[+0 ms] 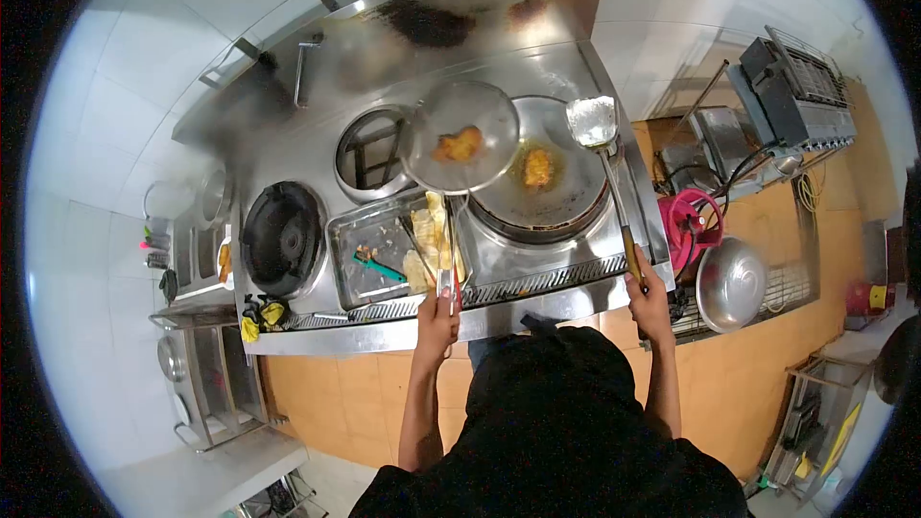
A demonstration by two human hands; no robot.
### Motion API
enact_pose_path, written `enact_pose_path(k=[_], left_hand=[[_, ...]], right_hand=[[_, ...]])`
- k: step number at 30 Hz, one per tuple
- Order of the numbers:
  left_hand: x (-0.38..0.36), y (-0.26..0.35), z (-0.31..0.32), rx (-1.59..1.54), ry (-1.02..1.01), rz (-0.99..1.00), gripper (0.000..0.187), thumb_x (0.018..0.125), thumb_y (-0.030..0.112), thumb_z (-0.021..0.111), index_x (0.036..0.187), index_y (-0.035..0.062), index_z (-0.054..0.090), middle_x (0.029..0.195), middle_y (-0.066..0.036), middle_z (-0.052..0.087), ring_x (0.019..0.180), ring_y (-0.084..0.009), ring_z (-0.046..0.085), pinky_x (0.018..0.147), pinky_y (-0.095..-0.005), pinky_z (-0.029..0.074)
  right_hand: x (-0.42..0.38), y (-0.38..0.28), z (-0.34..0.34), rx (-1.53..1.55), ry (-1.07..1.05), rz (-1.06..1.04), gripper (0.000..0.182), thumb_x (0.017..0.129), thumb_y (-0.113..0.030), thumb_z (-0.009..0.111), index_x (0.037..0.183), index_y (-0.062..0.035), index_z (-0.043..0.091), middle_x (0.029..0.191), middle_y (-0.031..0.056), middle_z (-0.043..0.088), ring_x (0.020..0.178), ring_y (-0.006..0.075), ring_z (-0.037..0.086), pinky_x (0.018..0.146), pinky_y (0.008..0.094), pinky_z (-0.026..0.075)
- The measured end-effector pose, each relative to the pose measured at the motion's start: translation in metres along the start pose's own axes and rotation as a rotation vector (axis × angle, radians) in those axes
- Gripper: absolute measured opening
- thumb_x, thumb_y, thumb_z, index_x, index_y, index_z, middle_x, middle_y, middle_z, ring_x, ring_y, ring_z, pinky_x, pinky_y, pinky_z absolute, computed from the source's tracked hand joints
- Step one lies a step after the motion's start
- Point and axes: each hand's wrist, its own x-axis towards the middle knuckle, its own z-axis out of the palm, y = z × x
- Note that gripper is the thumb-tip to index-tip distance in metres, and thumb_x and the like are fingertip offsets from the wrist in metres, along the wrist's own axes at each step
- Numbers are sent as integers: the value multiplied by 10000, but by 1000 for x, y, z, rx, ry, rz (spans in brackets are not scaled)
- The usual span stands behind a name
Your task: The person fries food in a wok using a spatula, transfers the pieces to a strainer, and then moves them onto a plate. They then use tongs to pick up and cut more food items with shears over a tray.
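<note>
At the near edge of the steel cooker, your left hand point(436, 321) is closed around the long handle of a round wire-mesh skimmer point(460, 137), held level so the golden fried piece point(460, 145) in its bowl can drain clear of the oil. Your right hand point(649, 299) is wrapped on the wooden grip of a long steel spatula point(595, 123), its flat blade raised over the far rim of the wide steel wok point(542, 177), where a second golden piece point(537, 167) fries. Left of the wok, a rectangular steel tray point(384, 245) holds finished pieces within easy reach.
</note>
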Motion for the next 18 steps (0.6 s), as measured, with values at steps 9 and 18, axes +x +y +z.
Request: enact_pose_path(k=[9,18], left_hand=[[-10,-19,26,-8,170,110,286,995,279,486,779,94,455,547,48,365,407,-38,306,359,-232,233],[-20,-4,21,-18,155,85,314,1014,325,448,783,113,422,545,51,360,397,-36,285,350,-216,223]], right_hand=[[14,-10,1,43,-133,34,520,943,-94,564,1437,-73,403,1350,161,539,1190,177,509,1004,292,372],[11,-20,-6,-66,-177,-10,528,942,-118,574,1440,-94,400,1297,190,576,1167,204,541,997,315,388]])
